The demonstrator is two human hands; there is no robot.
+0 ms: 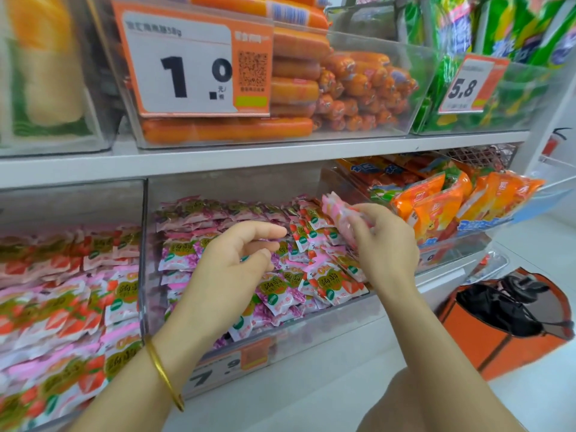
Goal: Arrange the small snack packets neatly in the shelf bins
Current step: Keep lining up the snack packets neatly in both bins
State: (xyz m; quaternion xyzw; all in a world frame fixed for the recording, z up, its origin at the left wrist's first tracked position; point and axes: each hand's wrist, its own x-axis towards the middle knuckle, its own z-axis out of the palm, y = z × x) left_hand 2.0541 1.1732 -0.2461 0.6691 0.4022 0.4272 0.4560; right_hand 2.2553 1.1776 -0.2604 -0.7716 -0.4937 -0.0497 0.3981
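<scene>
1. My right hand (385, 244) grips a thin stack of pink packets (335, 210). My fingers curl round its lower end, and the glossy, crinkled top sticks up and away from my knuckles.
2. My left hand (230, 263) holds nothing. Its fingers are loosely bent, with thumb and forefinger reaching forward just above the heap.
3. Both hands hover over a clear bin (144, 244) of smooth, rigid plastic with straight walls.
4. Under my palms lie the loose packets (280, 294), small flat pillow shapes in shiny film, printed purple, pink and red. Those beyond my left fingertips lie in tidier rows, while those below my right hand are jumbled.
5. A plain gold bangle (163, 372), thin and round, sits on my left wrist.
6. Left of my left hand, a second bin (62, 291) is packed with similar glossy packets.
7. Right of my right hand stand puffy orange bags (436, 204).
8. Above both hands, past the white shelf (218, 157), are orange sausages (293, 88), smooth cylinders stacked behind a large price card (187, 67).
</scene>
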